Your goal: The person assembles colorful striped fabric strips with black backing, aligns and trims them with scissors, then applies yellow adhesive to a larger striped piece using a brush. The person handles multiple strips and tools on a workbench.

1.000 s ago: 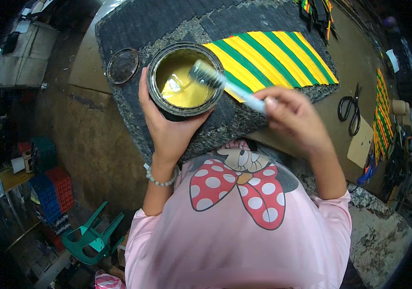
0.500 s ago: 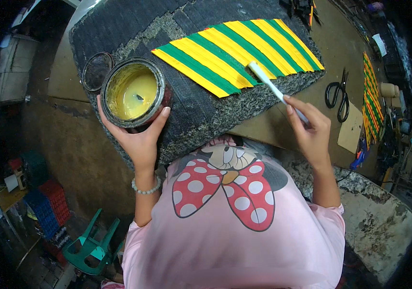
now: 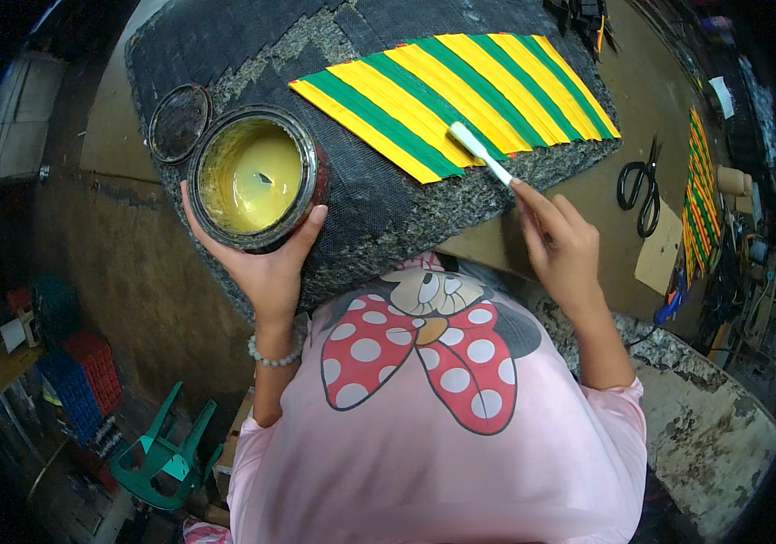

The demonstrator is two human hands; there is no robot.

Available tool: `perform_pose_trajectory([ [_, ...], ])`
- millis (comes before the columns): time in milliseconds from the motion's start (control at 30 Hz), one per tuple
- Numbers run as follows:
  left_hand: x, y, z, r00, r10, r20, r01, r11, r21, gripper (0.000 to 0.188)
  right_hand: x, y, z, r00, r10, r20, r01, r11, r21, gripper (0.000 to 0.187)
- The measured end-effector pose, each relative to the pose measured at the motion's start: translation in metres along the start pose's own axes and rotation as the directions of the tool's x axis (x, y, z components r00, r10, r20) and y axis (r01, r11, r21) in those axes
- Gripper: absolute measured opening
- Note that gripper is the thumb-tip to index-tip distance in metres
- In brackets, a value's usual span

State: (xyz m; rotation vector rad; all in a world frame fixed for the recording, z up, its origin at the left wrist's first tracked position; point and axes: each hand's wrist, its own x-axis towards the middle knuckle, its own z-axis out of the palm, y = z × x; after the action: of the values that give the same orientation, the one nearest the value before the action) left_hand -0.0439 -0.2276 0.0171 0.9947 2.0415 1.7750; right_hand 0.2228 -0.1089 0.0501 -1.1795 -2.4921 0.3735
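Nearest is the person's pink shirt with a red polka-dot bow print [image 3: 424,363], forearms reaching away from it. The left hand [image 3: 266,263] cups the near side of a round open metal tin of yellow glue [image 3: 257,177], fingers and thumb spread around its wall, steadying it on the dark woven mat [image 3: 379,204]. The right hand [image 3: 560,245] pinches the handle of a small white brush [image 3: 483,156] between fingertips, its head resting on the near edge of the green-and-yellow striped woven strip panel [image 3: 460,100]. The panel looks clean, so gluing seems barely begun, with most left to coat. Just left of the tin lies its round dark lid [image 3: 179,122]. Far right, black scissors [image 3: 639,186] lie on the brown tabletop [image 3: 642,100].
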Motion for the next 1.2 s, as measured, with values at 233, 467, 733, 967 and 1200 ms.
perform_pose_trajectory([
  [233,0.001,-0.003,-0.001,1.0,0.025,0.007,-0.026,0.999,0.041,0.118,0.044,-0.016,0.022,0.992,-0.125,0.009,0.125,0.988,-0.095,0.03],
  [467,-0.001,-0.003,0.001,1.0,0.018,0.016,-0.018,1.0,0.003,0.119,0.111,-0.031,0.045,0.971,-0.24,-0.015,0.234,0.957,-0.172,0.022],
  [733,-0.001,-0.002,0.0,0.999,0.033,0.009,-0.033,0.998,0.062,0.119,0.08,-0.016,-0.002,0.976,-0.165,0.145,0.184,0.974,-0.134,0.025],
  [967,-0.001,-0.001,-0.001,0.995,0.097,0.017,-0.098,0.981,0.165,0.113,0.013,-0.006,-0.05,0.968,0.026,0.251,0.028,0.978,-0.207,0.027],
  [1200,-0.002,0.0,0.0,0.996,0.085,0.013,-0.086,0.987,0.132,0.113,-0.01,-0.017,-0.078,0.985,0.086,0.149,-0.084,0.996,-0.022,0.03],
])
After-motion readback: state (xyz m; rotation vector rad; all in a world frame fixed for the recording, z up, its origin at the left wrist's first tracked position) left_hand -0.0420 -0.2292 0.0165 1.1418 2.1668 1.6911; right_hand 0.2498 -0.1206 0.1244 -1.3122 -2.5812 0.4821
